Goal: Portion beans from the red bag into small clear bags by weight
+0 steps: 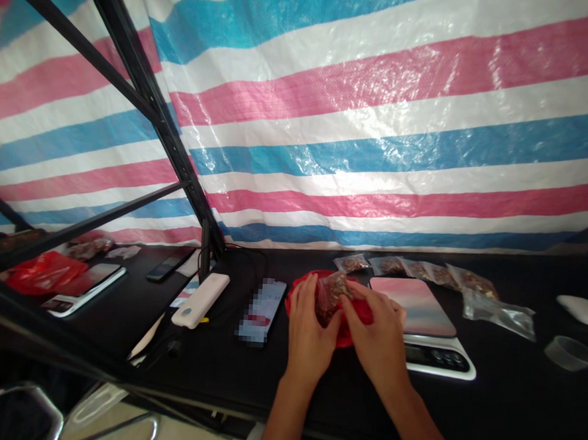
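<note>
The left hand [308, 330] and right hand [372, 334] clamp their grips on a clear bag [332, 297] of brown pieces, over a red bag [363, 312] beside a digital scale [436, 357].

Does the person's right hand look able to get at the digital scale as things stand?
Probably yes: the right hand lies right beside the digital scale with nothing between them, though it is now on the clear bag of brown pieces.

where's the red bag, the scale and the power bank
red bag [347, 335], head view, on the red plastic showing between the two hands
scale [412, 305], head view, on its top plate
power bank [200, 300], head view, on its white casing
</note>
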`<state>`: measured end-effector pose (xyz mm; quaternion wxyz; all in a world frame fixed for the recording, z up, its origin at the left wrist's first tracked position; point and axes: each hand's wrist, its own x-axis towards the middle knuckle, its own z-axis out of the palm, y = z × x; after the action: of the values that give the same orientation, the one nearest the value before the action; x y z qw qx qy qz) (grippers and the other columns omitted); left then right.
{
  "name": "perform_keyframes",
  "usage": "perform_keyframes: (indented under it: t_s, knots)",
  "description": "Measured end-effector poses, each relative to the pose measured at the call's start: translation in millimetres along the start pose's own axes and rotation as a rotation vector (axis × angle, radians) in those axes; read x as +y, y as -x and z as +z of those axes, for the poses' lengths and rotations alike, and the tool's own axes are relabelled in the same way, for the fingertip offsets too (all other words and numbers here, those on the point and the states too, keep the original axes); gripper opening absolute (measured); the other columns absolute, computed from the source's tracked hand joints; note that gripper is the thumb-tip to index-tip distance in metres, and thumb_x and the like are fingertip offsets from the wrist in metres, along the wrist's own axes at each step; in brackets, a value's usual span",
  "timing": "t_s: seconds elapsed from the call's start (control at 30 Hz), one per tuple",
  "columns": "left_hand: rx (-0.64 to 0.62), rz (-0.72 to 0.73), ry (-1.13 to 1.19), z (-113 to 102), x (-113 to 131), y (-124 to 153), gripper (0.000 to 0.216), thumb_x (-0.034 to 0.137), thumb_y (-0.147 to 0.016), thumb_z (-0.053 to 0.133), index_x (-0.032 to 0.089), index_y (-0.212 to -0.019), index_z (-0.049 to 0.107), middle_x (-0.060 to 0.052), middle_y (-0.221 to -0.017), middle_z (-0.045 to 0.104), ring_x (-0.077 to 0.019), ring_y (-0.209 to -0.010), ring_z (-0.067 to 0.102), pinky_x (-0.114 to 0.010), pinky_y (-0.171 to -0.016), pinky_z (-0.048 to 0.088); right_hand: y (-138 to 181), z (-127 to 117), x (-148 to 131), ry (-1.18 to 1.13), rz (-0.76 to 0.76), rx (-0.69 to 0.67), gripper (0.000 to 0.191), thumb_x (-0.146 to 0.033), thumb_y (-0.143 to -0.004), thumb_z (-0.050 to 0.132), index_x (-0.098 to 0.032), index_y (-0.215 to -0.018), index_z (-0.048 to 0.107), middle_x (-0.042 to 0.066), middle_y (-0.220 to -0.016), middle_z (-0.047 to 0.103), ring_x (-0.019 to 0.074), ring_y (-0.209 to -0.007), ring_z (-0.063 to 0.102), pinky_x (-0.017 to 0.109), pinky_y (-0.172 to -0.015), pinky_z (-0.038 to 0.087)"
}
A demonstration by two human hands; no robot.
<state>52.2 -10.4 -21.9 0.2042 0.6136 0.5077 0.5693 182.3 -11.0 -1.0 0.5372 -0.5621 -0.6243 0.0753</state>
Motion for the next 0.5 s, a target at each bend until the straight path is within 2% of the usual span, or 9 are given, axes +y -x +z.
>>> perform_keyframes:
  t_s: [0.07, 0.13, 0.3, 0.4, 0.5]
  knots:
    - [-0.053, -0.036, 0.008, 0.2, -4.3, 0.0, 0.06, 0.025, -0.086, 0.072, 0.027, -0.143, 0.055, -0.012, -0.146, 0.057, -0.0317, -0.141, 0.046, -0.053, -0.12, 0.034, 0.5, -1.4, -2.6, 0.026, -0.06, -0.015, 0.028, -0.046, -0.098, 0.056, -0.027, -0.109, 0.073, 0.006, -0.101, 0.08, 0.0285, -0.098, 0.069, 0.048, -0.094, 0.037]
    - [-0.052, -0.069, 0.002, 0.5, -8.0, -0.5, 0.055, 0.023, -0.087, 0.07, 0.027, -0.141, 0.058, -0.012, -0.143, 0.059, -0.0306, -0.135, 0.05, -0.052, -0.116, 0.039, 1.5, -3.1, -3.7, 0.042, -0.122, -0.01, 0.026, -0.045, -0.099, 0.056, -0.025, -0.102, 0.072, 0.005, -0.098, 0.08, 0.0268, -0.095, 0.069, 0.045, -0.092, 0.037]
    - [-0.047, 0.019, -0.179, -0.5, -10.3, -1.7, 0.047, 0.013, -0.089, 0.064, 0.026, -0.134, 0.06, -0.007, -0.134, 0.066, -0.0262, -0.129, 0.051, -0.049, -0.114, 0.042, 4.6, -7.3, -2.8, 0.072, -0.311, 0.061, 0.02, -0.038, -0.1, 0.06, -0.025, -0.092, 0.072, 0.002, -0.091, 0.078, 0.0227, -0.09, 0.069, 0.04, -0.088, 0.039]
    - [-0.045, 0.05, -0.223, -0.2, -10.5, -1.3, 0.04, 0.014, -0.091, 0.064, 0.025, -0.129, 0.061, -0.006, -0.132, 0.067, -0.0258, -0.13, 0.05, -0.048, -0.115, 0.041, 4.6, -8.3, -4.1, 0.078, -0.352, 0.062, 0.014, -0.031, -0.099, 0.061, -0.024, -0.098, 0.073, 0.002, -0.094, 0.077, 0.0218, -0.092, 0.068, 0.038, -0.088, 0.043]
    - [-0.036, 0.006, -0.203, 1.3, -11.3, -0.7, 0.049, 0.014, -0.088, 0.067, 0.025, -0.135, 0.058, -0.008, -0.136, 0.064, -0.0265, -0.133, 0.049, -0.049, -0.116, 0.042, 4.0, -7.3, -6.6, 0.062, -0.333, 0.04, 0.017, -0.029, -0.1, 0.06, -0.023, -0.112, 0.07, 0.003, -0.098, 0.077, 0.0209, -0.09, 0.069, 0.037, -0.086, 0.045]
